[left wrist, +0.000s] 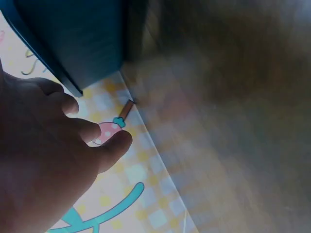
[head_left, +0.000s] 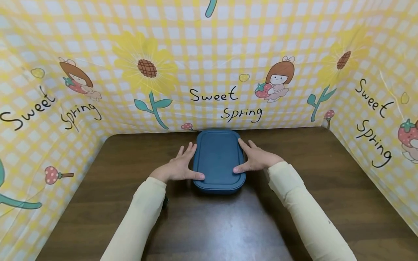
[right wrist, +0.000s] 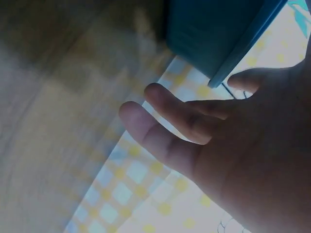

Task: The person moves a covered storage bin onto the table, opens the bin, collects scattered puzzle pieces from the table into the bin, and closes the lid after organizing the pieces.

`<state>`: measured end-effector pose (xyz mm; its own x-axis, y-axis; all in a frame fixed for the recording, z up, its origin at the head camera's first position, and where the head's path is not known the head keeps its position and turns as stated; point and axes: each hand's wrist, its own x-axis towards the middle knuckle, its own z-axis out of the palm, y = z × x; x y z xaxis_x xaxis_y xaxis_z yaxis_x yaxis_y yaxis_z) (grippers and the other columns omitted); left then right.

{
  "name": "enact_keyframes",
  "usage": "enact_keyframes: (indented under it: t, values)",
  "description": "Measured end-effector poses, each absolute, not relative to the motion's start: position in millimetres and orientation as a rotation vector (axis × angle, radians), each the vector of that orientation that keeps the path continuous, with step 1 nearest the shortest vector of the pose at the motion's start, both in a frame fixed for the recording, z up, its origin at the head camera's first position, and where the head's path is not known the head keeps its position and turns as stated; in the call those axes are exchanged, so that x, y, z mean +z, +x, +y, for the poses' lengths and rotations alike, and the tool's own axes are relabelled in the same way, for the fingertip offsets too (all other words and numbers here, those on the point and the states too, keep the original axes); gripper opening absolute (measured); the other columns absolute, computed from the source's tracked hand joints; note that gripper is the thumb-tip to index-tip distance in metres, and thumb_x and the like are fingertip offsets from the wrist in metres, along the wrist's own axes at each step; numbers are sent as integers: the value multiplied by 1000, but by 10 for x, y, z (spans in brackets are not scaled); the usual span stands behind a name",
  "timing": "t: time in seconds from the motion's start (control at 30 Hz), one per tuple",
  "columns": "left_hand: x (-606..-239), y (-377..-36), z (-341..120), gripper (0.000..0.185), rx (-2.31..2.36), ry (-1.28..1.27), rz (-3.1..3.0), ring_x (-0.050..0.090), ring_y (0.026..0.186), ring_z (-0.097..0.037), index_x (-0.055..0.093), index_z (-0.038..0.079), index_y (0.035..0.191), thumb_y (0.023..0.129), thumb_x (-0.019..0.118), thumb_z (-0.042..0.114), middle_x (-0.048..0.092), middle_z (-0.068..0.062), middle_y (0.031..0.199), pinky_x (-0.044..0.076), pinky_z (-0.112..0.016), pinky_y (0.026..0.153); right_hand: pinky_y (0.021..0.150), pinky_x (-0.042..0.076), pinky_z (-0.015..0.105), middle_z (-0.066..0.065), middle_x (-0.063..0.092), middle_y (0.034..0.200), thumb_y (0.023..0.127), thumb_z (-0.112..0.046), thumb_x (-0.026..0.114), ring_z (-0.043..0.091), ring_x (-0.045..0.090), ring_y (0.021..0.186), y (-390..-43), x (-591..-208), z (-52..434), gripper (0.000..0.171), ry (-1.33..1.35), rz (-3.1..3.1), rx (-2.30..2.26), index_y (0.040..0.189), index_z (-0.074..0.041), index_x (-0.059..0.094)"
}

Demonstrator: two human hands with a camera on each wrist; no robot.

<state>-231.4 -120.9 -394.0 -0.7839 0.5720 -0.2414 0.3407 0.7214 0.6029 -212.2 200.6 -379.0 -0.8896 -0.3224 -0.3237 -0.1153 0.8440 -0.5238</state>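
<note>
while the blue lidded box (head_left: 218, 159) sits on the far middle of the dark wooden table (head_left: 209, 224), just in front of the yellow checked backdrop (head_left: 209, 72), both hands flank it. the left hand (head_left: 177, 167) lies along the box's left edge with fingers spread and straight, its thumb resting on the lid's near left corner. the right hand (head_left: 258, 158) mirrors it on the right edge, fingers straight, thumb on the lid. neither hand curls round anything; they only touch and press lightly. the lid looks seated flat and closed on the box. judging by this, the work seems at an early point: the 2 hands have framed the box, but nothing is lifted, opened or moved aside yet.
</note>
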Motion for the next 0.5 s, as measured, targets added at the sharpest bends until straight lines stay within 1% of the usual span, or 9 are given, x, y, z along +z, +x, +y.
enact_keyframes:
  t: [0.23, 0.33, 0.5]
  values:
    - [-3947, -2344, -1201, 123, 693, 673, 2486, -20, 148, -43, -9, 20, 163, 83, 72, 67, -14, -13, 167, 2, -75, 108, 113, 23, 63, 30, 1, 164, 79, -70, 73, 47, 11, 149, -2147, -3805, 2033, 126, -320, 2600, -646, 164, -18, -5]
    - [-3968, -2339, -1194, 121, 696, 659, 2480, -20, 148, -44, -9, 22, 163, 84, 70, 67, -13, -14, 167, 2, -75, 109, 113, 23, 63, 31, 2, 163, 79, -70, 72, 47, 10, 149, -2142, -3834, 2042, 126, -316, 2604, -651, 163, -17, -6]
    - [-3979, -2290, -1170, 118, 672, 631, 2548, -18, 149, -43, -5, 25, 164, 83, 70, 68, -15, -16, 166, 3, -73, 110, 112, 26, 63, 33, 4, 162, 79, -69, 74, 49, 15, 148, -2120, -3884, 2031, 125, -307, 2644, -702, 164, -15, -1]
